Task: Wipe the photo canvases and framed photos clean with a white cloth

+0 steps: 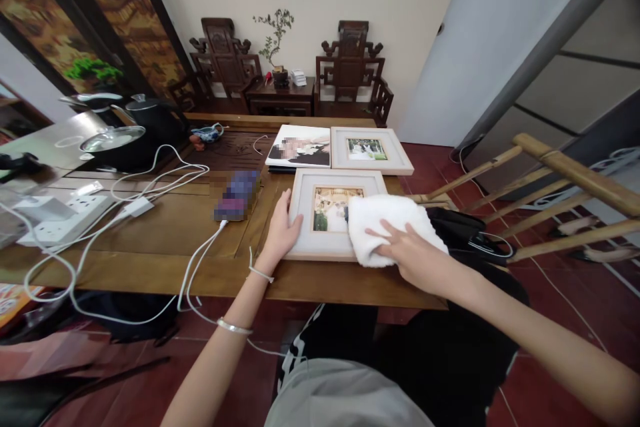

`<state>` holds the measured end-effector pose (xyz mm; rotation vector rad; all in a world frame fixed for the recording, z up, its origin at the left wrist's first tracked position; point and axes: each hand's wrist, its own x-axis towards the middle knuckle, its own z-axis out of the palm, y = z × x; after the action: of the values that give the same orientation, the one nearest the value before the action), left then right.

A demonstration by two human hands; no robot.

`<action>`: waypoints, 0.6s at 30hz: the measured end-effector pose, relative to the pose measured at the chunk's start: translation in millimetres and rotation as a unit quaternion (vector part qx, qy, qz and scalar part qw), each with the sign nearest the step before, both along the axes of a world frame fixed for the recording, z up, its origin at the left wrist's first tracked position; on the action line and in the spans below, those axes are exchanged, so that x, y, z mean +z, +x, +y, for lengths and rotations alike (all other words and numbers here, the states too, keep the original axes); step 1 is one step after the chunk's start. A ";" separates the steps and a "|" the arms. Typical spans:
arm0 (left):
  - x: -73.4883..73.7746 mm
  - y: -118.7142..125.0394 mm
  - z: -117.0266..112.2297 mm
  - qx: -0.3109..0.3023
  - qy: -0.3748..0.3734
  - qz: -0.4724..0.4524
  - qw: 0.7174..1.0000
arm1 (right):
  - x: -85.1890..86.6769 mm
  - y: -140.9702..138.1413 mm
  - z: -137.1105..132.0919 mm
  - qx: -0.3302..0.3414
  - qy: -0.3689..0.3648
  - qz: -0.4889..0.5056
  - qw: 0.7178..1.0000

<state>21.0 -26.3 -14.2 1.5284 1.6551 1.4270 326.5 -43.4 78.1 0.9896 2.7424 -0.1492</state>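
Note:
A picture frame [341, 180] with a pale wooden border and a wide light mat lies flat near the table's front edge. My left hand [284, 230] grips its left side, thumb on the near face and fingers along the outer edge. A folded white cloth [400, 208] covers the frame's right part and hangs past its right edge. My right hand [410, 250] presses the cloth down from above, fingers slightly spread over it. Behind lie a second picture frame [395, 159] and a large photo print [300, 138], side by side.
Left of the frame, a phone [237, 195] is plugged into a white cable. Farther left are a power strip [63, 220], tangled cables, a lidded pot [117, 147] and a black kettle [153, 120]. A bamboo chair [565, 167] stands to the right, with a black bag on it.

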 end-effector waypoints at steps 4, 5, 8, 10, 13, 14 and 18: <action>12.9 -0.8 -8.7 0.006 -0.144 -0.210 0.967 | -10.3 14.7 -15.3 0.015 -0.023 0.068 0.997; 16.6 -0.4 -12.7 -0.014 -0.178 -0.239 0.954 | -13.4 17.6 -15.4 0.019 -0.018 0.086 0.996; 26.1 2.8 -28.3 -0.041 -0.208 -0.285 0.935 | -23.7 27.8 -10.2 0.022 0.013 0.141 0.990; 31.0 4.3 -41.1 -0.024 -0.192 -0.304 0.933 | -30.8 37.6 -4.1 0.011 0.040 0.186 0.982; 39.0 -0.4 -62.0 -0.020 -0.196 -0.328 0.924 | -40.2 56.5 4.2 -0.013 0.080 0.249 0.965; 42.4 -4.2 -68.7 -0.010 -0.195 -0.334 0.922 | -42.7 62.8 6.0 -0.021 0.090 0.264 0.960; 61.2 -23.4 -87.2 0.031 -0.196 -0.358 0.912 | -49.5 78.0 6.0 -0.027 0.115 0.296 0.948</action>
<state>-2.4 -113.5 47.1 0.6147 1.4012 1.3471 404.5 -37.4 28.6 1.2492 3.3382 -0.1606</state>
